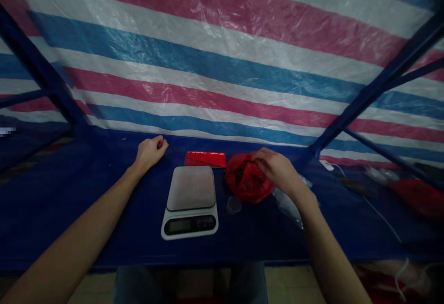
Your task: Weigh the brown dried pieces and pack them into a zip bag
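My left hand [151,152] rests on the blue table in a loose fist, left of a kitchen scale. Nothing shows between its curled fingers. The white scale [191,187] has a grey weighing plate and a dark display whose reading I cannot make out. To its right stands an open red plastic bag [255,192] with dark contents that are too dim to name. Bent over the bag's right rim, my right hand [279,170] grips its edge; the fingertips are partly hidden. A small clear round cup or lid [233,205] lies between scale and bag.
Behind the scale lies a flat red packet [205,159]. Clear plastic [288,207] lies beneath my right forearm. Blue metal posts [360,96] flank the table, with a striped tarp [222,68] behind. A white cable [381,218] and red items [418,197] are at the right.
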A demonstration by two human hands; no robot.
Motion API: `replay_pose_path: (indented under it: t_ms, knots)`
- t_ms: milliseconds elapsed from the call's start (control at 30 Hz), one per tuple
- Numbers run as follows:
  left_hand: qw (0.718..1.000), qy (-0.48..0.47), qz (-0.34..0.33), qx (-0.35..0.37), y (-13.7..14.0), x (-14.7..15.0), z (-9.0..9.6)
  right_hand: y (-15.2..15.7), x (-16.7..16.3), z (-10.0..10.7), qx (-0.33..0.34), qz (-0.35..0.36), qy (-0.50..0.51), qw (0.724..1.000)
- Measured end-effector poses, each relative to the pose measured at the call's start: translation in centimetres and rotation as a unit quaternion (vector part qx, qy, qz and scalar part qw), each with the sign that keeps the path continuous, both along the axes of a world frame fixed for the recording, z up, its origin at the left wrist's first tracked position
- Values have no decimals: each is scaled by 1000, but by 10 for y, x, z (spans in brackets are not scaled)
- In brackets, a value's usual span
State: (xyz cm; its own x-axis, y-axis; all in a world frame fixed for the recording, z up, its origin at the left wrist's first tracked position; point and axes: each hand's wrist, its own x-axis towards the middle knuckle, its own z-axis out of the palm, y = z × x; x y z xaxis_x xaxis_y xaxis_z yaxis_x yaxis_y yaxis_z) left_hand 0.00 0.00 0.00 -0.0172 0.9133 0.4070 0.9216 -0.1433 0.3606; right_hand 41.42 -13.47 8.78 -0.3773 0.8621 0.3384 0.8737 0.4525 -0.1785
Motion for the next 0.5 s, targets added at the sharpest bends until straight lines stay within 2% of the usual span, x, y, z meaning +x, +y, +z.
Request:
replay_pose_path:
  t_ms: [100,233,333,500]
  knots:
    - [1000,10,2,5,2,0,-1,28,28,-30,-83,-4,35,996]
    - [1000,25,7,4,5,-2,-4,30,28,-65,-103,-21,-1,994]
    - [999,32,14,1,8,-3,-6,27,21,-76,-84,-34,-34,995]
    - [999,32,15,-4,9,-1,-6,30,19,-79,-102,-30,-57,993]
